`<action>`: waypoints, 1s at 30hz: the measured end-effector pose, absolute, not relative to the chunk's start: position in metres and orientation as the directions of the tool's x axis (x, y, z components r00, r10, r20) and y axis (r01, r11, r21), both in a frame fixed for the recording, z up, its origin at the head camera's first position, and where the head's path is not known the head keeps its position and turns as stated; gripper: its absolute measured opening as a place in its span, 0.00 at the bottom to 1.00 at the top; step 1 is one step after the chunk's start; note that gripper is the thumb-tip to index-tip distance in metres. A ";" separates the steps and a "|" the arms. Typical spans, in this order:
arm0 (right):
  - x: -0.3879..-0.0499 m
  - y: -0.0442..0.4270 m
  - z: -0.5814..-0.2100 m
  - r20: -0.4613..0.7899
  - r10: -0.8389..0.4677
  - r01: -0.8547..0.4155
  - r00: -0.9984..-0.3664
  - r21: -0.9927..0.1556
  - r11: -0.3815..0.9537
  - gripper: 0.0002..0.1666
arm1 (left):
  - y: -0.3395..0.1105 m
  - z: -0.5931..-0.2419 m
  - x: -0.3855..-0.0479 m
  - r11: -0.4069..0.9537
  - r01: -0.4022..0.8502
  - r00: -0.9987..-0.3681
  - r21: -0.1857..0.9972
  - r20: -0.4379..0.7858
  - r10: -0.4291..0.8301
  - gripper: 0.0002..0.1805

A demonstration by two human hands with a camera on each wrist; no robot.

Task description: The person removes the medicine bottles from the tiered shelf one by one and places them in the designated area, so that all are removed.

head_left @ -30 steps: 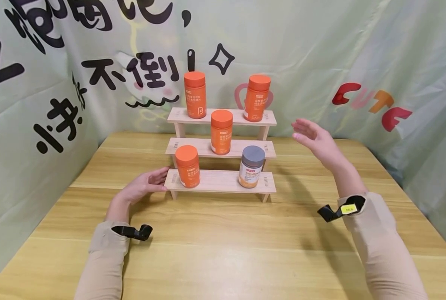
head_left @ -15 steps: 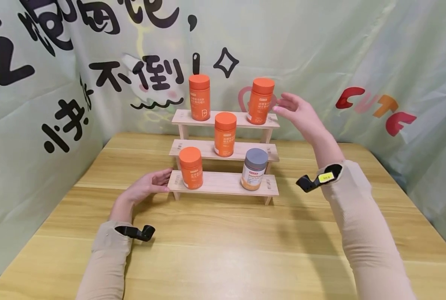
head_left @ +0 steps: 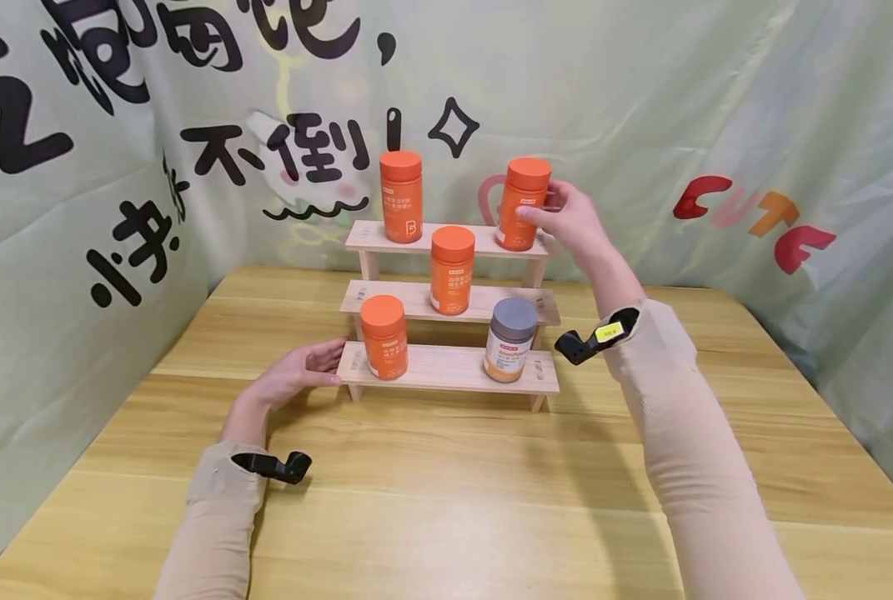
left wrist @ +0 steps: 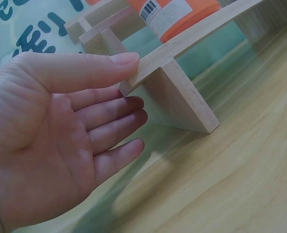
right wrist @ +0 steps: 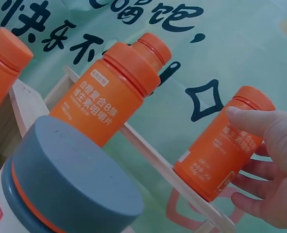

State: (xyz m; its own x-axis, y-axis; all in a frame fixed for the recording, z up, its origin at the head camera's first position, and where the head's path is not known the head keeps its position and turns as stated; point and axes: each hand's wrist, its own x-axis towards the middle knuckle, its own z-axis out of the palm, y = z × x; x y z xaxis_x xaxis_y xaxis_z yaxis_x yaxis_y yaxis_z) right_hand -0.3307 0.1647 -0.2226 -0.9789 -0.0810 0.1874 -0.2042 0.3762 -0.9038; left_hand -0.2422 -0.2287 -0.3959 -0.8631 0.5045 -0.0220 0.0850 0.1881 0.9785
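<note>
A three-tier wooden rack holds several bottles. On its top tier, at the right, my right hand grips an orange supplement bottle; the thumb lies across its front and the fingers go round its far side. That bottle stands on the shelf, as the right wrist view also shows. My left hand pinches the left end of the lowest shelf, thumb at the edge and index finger partly hidden behind the corner. The other left fingers extend below the board, touching nothing visible.
Other orange bottles stand at top left, mid-tier centre and bottom left. A grey-capped bottle is at bottom right, close before the right wrist camera. A printed curtain hangs behind the wooden table.
My right hand has moved left from beside the rack to the top-right orange bottle and taken hold of it. The left hand stays at the lowest shelf's end.
</note>
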 end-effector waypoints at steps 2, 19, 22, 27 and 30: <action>-0.332 0.162 -0.224 0.180 -0.080 -0.197 -0.980 -0.905 0.378 0.39 | -0.229 -0.396 -0.241 0.188 0.083 -0.865 0.979 -0.023 0.501 0.44; -0.332 0.160 -0.226 0.178 -0.028 -0.174 -0.984 -0.898 0.405 0.36 | -0.228 -0.398 -0.241 0.177 0.080 -0.866 0.981 -0.019 0.500 0.44; -0.328 0.167 -0.224 0.193 -0.018 -0.185 -0.981 -0.904 0.386 0.36 | -0.227 -0.398 -0.241 0.180 0.086 -0.865 0.980 -0.016 0.502 0.44; -0.320 0.187 -0.221 0.215 0.001 -0.199 -0.977 -0.906 0.374 0.36 | -0.227 -0.398 -0.241 0.181 0.089 -0.864 0.979 -0.014 0.503 0.44; -0.315 0.201 -0.222 0.216 0.023 -0.191 -0.976 -0.902 0.388 0.35 | -0.228 -0.398 -0.241 0.191 0.094 -0.867 0.977 -0.014 0.499 0.44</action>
